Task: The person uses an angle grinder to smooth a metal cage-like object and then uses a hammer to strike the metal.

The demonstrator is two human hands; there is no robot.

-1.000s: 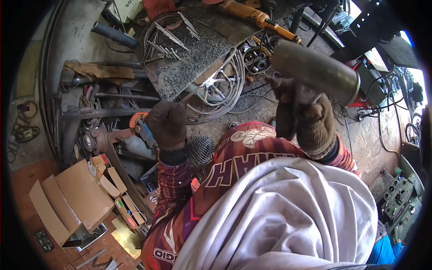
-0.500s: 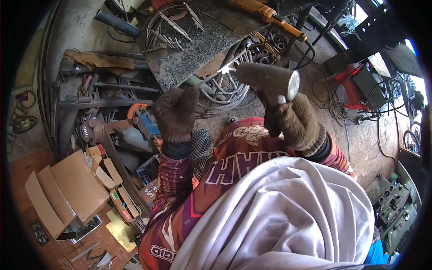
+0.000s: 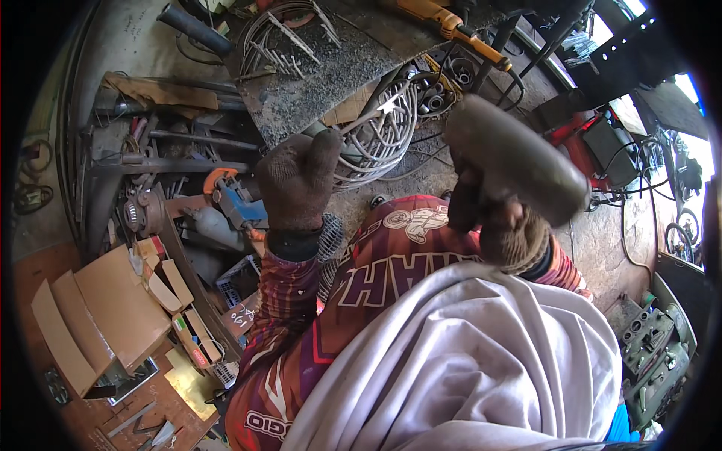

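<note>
Far left, an open carton (image 3: 113, 304) on a brown surface, sitting slightly further left in view than half a second ago. Next along, a blue tool (image 3: 239, 204) with an orange part, just beside the left wrist. Then, in a brown knit glove, the left hand (image 3: 297, 180), curled closed around a thin bar (image 3: 362, 121), back of the glove toward the camera; almost unchanged in pose, only a touch higher in view. Above it, a grit-strewn plate (image 3: 301, 98), with loose rods on top. From the fist, the bar pointing up and rightward to a bright tip, over a coil (image 3: 404, 139) of bent rods; contact between bar and coil impossible to tell. Top middle, an orange grinder (image 3: 455, 30), hardly shifted.

Right of the coil, the hammer (image 3: 519, 161): the main change. Half a second ago, nearly level in view and right beside the bar's tip; now well apart from it, larger in view, sloping down to the right, slightly blurred. Under the head, the gloved right hand (image 3: 515, 240), clenched on the handle and partly hidden. Beyond, a red machine (image 3: 568, 131); lower right, a green-grey machine (image 3: 650, 346).
</note>
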